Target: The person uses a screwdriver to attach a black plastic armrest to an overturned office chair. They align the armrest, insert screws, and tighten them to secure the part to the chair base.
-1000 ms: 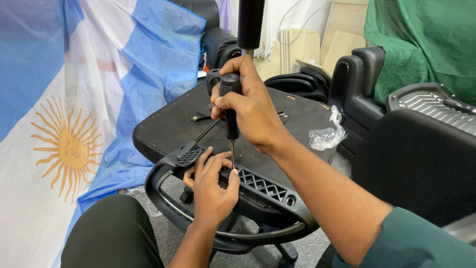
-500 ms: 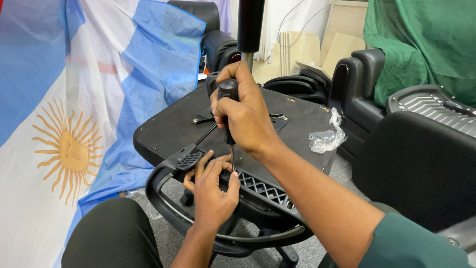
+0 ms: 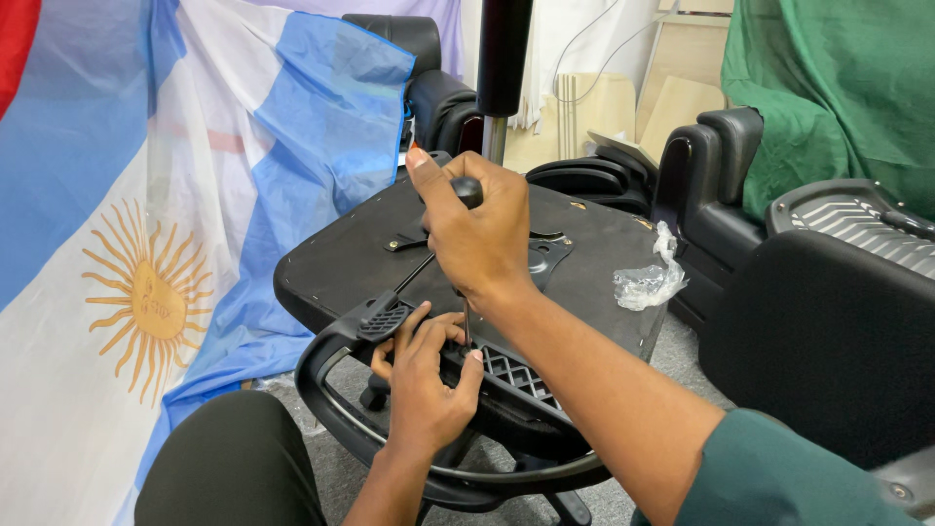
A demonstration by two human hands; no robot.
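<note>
Right now two hands work at one upturned office chair seat (image 3: 341,258), and that seat serves as the landmark. The right hand (image 3: 472,234) is wrapped tight around the black rounded handle of a single screwdriver (image 3: 467,195), held upright over the near edge of the seat; its thin metal shaft drops straight down below the fist. The left hand (image 3: 424,375) sits just under the right one, at the seat's near edge, fingers (image 3: 433,336) curled and pinched together around the spot where the shaft meets the chair; whether they hold a small part cannot be told. Beneath that hand lies one black plastic armrest loop (image 3: 336,404), smooth and curved, with a ribbed grille panel (image 3: 516,375) of diamond-shaped openings beside it.

The seat underside is flat, matte black board with rounded corners, carrying one dark metal bracket (image 3: 545,253) near its middle. One gas-lift column (image 3: 502,58), a glossy black cylinder over a bare metal rod, rises from the far side of the seat. One crumpled clear plastic bag (image 3: 648,282) rests on the seat's right edge. Left of the seat hangs a thin blue-and-white flag (image 3: 146,292) with a yellow sun. Right of the seat stand more black chair parts and a draped green cloth (image 3: 838,88).
</note>
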